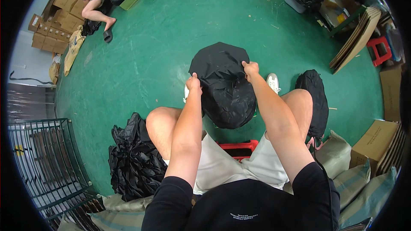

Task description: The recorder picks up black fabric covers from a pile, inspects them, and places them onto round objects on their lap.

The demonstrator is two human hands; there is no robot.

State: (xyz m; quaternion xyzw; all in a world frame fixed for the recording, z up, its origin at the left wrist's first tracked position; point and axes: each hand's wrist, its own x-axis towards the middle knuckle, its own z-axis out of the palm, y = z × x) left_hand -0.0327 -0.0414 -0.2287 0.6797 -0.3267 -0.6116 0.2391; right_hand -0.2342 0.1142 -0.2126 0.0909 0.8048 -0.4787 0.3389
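A large black fabric bag (pixel 227 102) hangs between my knees, its lower part bulging and rounded, its upper part spread wide. My left hand (pixel 195 84) is closed on the bag's left edge, thumb on top. Across from it, my right hand (pixel 251 70) pinches the right edge a little higher up. What lies inside the bag is hidden. Beside my left leg lies a crumpled heap of black fabric (pixel 135 158). A long, filled black bag (pixel 312 102) stands by my right knee, with a pink strap at its bottom.
Below me shows a red plastic stool (pixel 246 146). Woven sacks (pixel 351 179) and a cardboard box (pixel 373 143) are at right, a dark metal rack (pixel 47 158) at left. Far left, another person (pixel 98 0) sits near stacked cartons (pixel 53 30). Flat cardboard (pixel 355 38) leans at far right.
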